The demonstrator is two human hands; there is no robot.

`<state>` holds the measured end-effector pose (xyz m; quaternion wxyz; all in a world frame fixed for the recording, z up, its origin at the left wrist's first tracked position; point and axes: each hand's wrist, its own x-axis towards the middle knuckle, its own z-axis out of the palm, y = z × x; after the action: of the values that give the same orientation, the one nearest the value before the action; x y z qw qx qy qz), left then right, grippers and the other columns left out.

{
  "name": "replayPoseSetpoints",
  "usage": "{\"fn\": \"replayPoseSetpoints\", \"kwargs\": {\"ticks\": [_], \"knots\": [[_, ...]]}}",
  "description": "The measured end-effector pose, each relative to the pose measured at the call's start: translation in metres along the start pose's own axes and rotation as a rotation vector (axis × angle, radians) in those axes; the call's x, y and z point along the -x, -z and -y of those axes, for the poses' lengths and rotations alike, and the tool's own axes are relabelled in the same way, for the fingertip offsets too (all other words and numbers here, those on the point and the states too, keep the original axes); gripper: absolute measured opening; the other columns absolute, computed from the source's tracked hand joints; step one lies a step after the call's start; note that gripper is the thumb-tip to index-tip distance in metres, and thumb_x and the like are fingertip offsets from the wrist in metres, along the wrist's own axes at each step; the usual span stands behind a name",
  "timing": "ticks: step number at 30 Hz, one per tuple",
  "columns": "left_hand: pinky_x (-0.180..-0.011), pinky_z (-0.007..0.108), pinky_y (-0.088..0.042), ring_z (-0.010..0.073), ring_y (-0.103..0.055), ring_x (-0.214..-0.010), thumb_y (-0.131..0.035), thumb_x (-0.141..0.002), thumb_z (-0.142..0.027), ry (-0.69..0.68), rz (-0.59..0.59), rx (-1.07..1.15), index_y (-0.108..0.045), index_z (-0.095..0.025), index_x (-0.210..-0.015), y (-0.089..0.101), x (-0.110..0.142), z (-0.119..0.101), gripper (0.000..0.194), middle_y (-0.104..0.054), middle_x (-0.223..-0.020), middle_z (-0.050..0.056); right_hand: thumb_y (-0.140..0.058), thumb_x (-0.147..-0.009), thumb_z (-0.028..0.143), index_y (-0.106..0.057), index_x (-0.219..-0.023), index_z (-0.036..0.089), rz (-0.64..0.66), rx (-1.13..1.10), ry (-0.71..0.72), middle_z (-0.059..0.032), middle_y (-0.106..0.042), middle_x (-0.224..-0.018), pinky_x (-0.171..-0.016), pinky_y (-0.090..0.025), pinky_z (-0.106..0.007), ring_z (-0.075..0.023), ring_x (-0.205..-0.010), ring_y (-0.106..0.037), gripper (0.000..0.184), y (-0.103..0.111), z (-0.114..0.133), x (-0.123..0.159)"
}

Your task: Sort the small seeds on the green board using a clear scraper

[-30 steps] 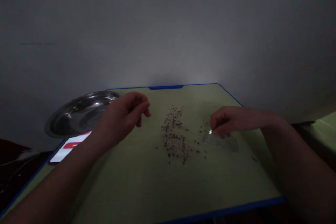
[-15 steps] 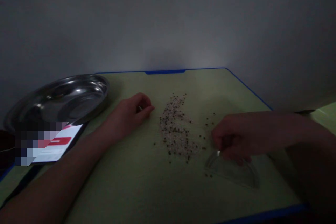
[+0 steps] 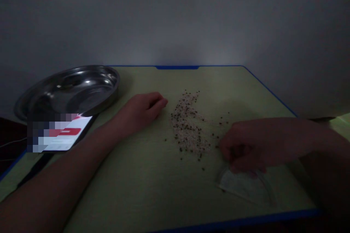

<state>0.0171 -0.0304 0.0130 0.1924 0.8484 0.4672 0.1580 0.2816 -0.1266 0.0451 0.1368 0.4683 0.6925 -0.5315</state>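
Observation:
My right hand is closed on the upper part of a clear, half-round plate that looks like a protractor. Its straight edge faces me, low over the table or touching it; I cannot tell which. A dark grain lies at its near left edge. Left of that hand spreads a heap of pale grains mixed with dark ones. My left hand rests on the table left of the heap, fingers curled and thumb against them. Nothing shows in it, though its palm side is hidden.
A shiny metal basin stands at the left, beside a lit phone or tablet screen, partly blurred out. The pale green table has a blue edge, with a grey wall behind it. The scene is dim.
The view has shifted slightly. My right hand and the protractor have moved nearer the table's front edge. The gap between my left thumb and fingers has narrowed.

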Motion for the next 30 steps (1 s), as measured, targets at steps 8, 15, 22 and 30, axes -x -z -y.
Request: {"fn": "replayPoseSetpoints", "kwargs": {"ticks": [8, 15, 22, 30], "knots": [[-0.058, 0.026, -0.034, 0.0138, -0.053, -0.064, -0.042, -0.089, -0.043, -0.028, 0.002, -0.029, -0.064, -0.016, -0.082, -0.002, 0.001, 0.001, 0.036, -0.065, -0.075, 0.003, -0.063, -0.08, 0.034, -0.064, -0.079, 0.019, 0.076, 0.064, 0.017, 0.0028, -0.06, -0.059, -0.043, -0.038, -0.02, -0.0127, -0.053, -0.058, 0.016, -0.005, 0.01, -0.004], [-0.057, 0.026, -0.033, 0.0137, -0.053, -0.064, -0.043, -0.089, -0.043, -0.028, 0.011, -0.048, -0.065, -0.016, -0.082, -0.002, 0.001, 0.001, 0.035, -0.065, -0.075, 0.003, -0.064, -0.08, 0.036, -0.068, -0.08, 0.019, -0.016, 0.157, 0.07, 0.0042, -0.062, -0.063, -0.045, -0.036, -0.019, -0.0106, -0.055, -0.056, 0.017, -0.005, 0.011, -0.001], [-0.056, 0.026, -0.033, 0.0133, -0.053, -0.063, -0.043, -0.089, -0.043, -0.045, 0.013, -0.057, -0.065, -0.017, -0.082, -0.004, 0.0, 0.005, 0.035, -0.066, -0.075, 0.003, -0.069, -0.079, 0.033, -0.074, -0.083, 0.024, -0.122, 0.25, 0.245, 0.0034, -0.068, -0.071, -0.05, -0.037, -0.02, -0.0111, -0.062, -0.061, 0.011, -0.026, 0.033, -0.003], [-0.058, 0.026, -0.034, 0.0142, -0.056, -0.066, -0.044, -0.089, -0.042, -0.028, 0.032, -0.06, -0.067, -0.017, -0.085, -0.002, 0.001, 0.002, 0.035, -0.067, -0.076, 0.003, -0.057, -0.089, 0.038, -0.073, -0.083, 0.023, -0.331, 0.211, 0.233, 0.0033, -0.066, -0.067, -0.052, -0.04, -0.023, -0.012, -0.06, -0.057, 0.023, 0.002, 0.005, 0.003]]}}
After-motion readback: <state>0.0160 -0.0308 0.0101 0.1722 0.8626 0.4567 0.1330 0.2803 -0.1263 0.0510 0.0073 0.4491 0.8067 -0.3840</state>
